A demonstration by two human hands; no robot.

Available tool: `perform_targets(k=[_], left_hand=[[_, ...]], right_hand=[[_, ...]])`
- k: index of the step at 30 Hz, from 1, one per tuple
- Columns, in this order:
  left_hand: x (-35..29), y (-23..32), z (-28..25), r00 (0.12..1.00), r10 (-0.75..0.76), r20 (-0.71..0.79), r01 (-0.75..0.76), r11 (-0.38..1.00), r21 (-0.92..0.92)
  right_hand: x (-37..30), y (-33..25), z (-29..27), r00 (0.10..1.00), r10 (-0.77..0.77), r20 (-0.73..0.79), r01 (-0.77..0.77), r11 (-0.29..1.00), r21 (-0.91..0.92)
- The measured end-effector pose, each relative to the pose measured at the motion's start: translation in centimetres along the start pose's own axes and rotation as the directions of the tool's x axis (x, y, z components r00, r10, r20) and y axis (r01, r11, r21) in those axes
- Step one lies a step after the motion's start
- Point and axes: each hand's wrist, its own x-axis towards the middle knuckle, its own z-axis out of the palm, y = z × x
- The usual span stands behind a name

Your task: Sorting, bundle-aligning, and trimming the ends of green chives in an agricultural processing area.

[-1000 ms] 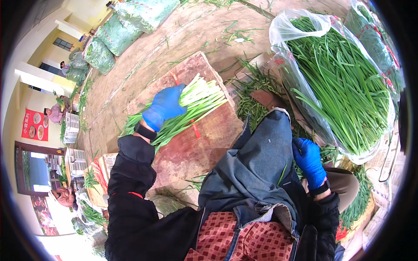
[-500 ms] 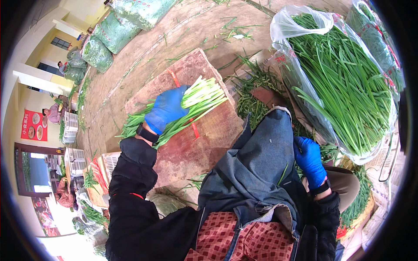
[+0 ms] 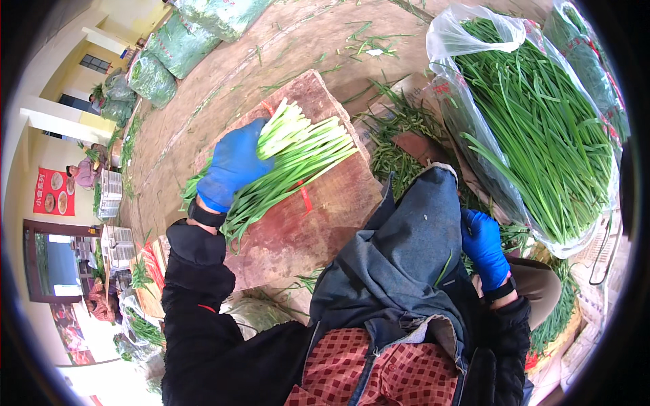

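Observation:
A bunch of garlic chives lies on a worn reddish board, pale stem ends toward the upper right. My left hand, in a blue glove, wraps over the far side of the bunch, its fingers curled round part of the stems. Beneath the chives runs a red tie strip, its two ends showing beyond the bunch. My right hand, also gloved in blue, is curled closed beside my apron-covered knee; whatever its fingers hold, if anything, is hidden.
A large clear plastic bag full of long chives stands at the right. Loose trimmings lie between it and the board. Several stuffed green bags line the far left. Crates and people are farther off at the left.
My left hand has shifted left and slightly back toward the leafy end, and the stems have spread wider across the board. My right hand stays beside the knee.

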Motion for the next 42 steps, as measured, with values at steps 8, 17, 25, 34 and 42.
perform_targets(k=[8,17,25,34,42], left_hand=[[-2.1,1.3,-1.5,0.997,0.073,0.007,-0.073,0.997,0.000],[-4.7,3.6,4.0,0.924,0.310,-0.226,-0.231,0.920,0.315],[-5.2,4.5,5.4,0.941,0.291,-0.171,-0.158,0.826,0.542],[-5.4,3.7,5.1,0.954,0.233,-0.189,-0.186,0.953,0.238],[-4.3,-1.1,1.8,0.999,-0.031,-0.021,0.016,0.866,-0.499]], right_hand=[[0.1,0.0,0.0,1.000,0.012,0.026,-0.012,1.000,0.010],[-0.1,0.4,0.6,1.000,-0.005,-0.028,0.005,1.000,0.004],[-0.4,0.7,0.5,0.997,0.066,0.037,-0.067,0.998,0.006],[-0.5,0.9,1.0,1.000,0.022,-0.012,-0.023,1.000,-0.009],[-1.2,1.4,0.1,0.996,0.070,-0.049,-0.071,0.997,-0.011]])
